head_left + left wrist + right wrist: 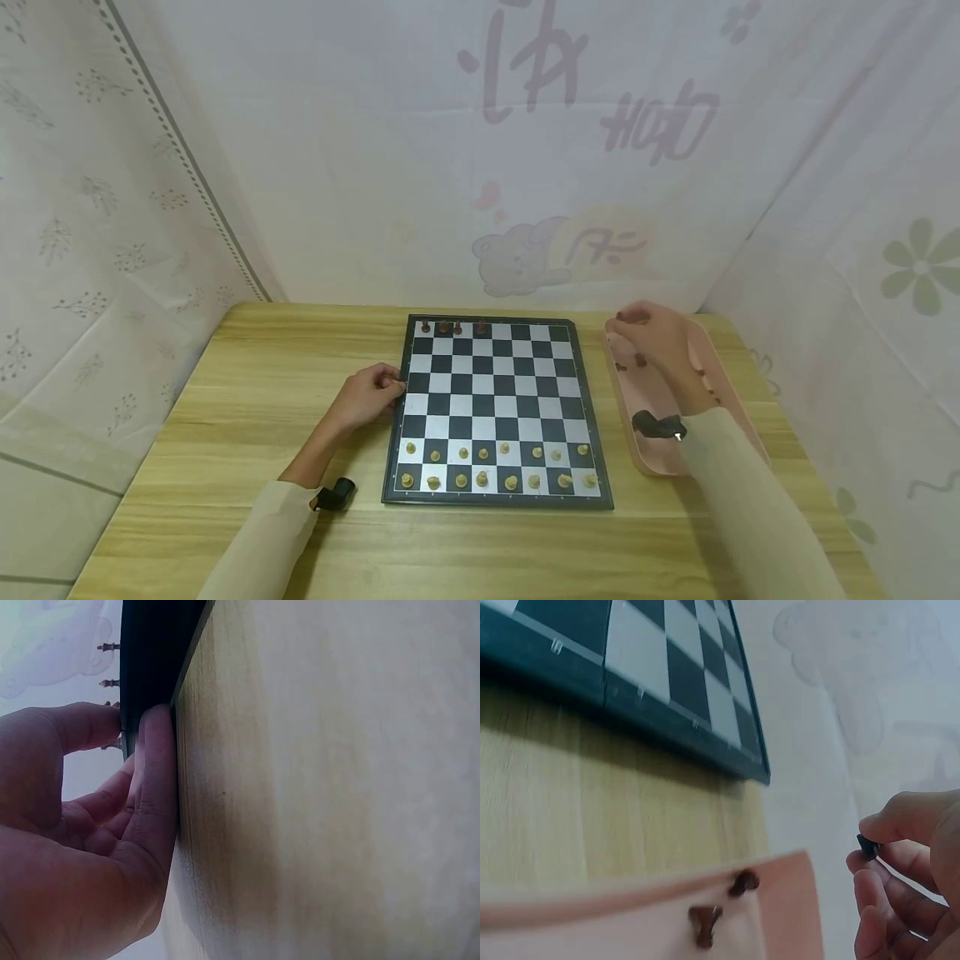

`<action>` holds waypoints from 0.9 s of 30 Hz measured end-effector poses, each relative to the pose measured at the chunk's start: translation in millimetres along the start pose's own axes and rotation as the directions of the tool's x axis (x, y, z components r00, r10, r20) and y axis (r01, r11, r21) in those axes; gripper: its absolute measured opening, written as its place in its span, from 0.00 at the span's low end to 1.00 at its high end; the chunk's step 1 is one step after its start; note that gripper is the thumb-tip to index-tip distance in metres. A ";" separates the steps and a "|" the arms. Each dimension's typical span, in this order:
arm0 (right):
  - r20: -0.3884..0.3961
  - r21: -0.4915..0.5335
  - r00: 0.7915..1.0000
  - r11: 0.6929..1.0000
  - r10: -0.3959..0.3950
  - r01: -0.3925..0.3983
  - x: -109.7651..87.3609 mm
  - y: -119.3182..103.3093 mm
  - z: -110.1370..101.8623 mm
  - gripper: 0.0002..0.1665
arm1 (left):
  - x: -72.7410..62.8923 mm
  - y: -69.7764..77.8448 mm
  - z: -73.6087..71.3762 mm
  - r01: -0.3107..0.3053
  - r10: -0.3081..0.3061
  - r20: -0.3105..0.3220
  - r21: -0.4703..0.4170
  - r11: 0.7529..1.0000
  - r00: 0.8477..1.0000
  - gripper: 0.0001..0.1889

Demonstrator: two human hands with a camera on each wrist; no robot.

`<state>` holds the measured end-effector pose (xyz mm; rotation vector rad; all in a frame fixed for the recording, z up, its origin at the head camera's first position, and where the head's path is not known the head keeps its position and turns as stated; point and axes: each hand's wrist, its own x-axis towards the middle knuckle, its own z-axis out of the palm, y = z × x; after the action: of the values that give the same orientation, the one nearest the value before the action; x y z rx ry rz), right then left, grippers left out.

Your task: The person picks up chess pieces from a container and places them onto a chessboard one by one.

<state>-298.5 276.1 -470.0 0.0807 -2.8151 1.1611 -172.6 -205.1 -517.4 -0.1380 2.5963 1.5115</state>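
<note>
On the wooden table (285, 367) we see a chessboard (504, 385) reaching the far edge, a pink tray (636, 394) by the far right corner, the left hand (367, 395) gripping the chessboard's left edge, and the right hand (660, 340) pinching a dark piece (868, 847) at the tray's far end.

Long cream sleeves (262, 533) run down to black wrist-worn devices (657, 425), seemingly smooth and curved, one on each arm.

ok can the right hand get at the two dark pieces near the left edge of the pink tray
Probably yes: the right hand is over the pink tray and nothing seems to cover those two dark pieces. It pinches a small dark piece, though, so it may need to free its fingertips first.
</note>
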 end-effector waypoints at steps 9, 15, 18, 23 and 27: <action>-0.010 -0.080 0.996 0.993 -0.084 0.083 6.5 -27.1 15.9 0.16 | 1.2 -2.1 0.8 0.002 -0.002 -0.009 0.007 1.000 1.000 0.16; 0.009 -0.035 0.996 0.996 -0.084 0.084 11.8 -41.1 33.4 0.13 | 0.4 -0.7 0.7 0.006 -0.006 -0.009 0.014 1.000 1.000 0.16; 0.014 -0.014 0.994 0.994 -0.112 0.112 14.4 -48.6 42.0 0.13 | 1.0 -0.2 0.6 0.006 -0.006 -0.010 0.015 1.000 1.000 0.16; 0.045 0.008 0.990 0.991 -0.135 0.135 16.5 -60.3 55.5 0.12 | 1.9 -0.3 0.6 0.005 -0.005 -0.009 0.020 1.000 1.000 0.16; 0.068 0.007 0.986 0.988 -0.155 0.154 18.1 -67.7 66.4 0.12 | 1.5 -0.3 0.7 0.007 -0.007 -0.004 0.019 1.000 1.000 0.16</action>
<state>-315.2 181.1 -467.5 0.3391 -2.8066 1.1469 -173.9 -204.7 -518.2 -0.1482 2.6090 1.4858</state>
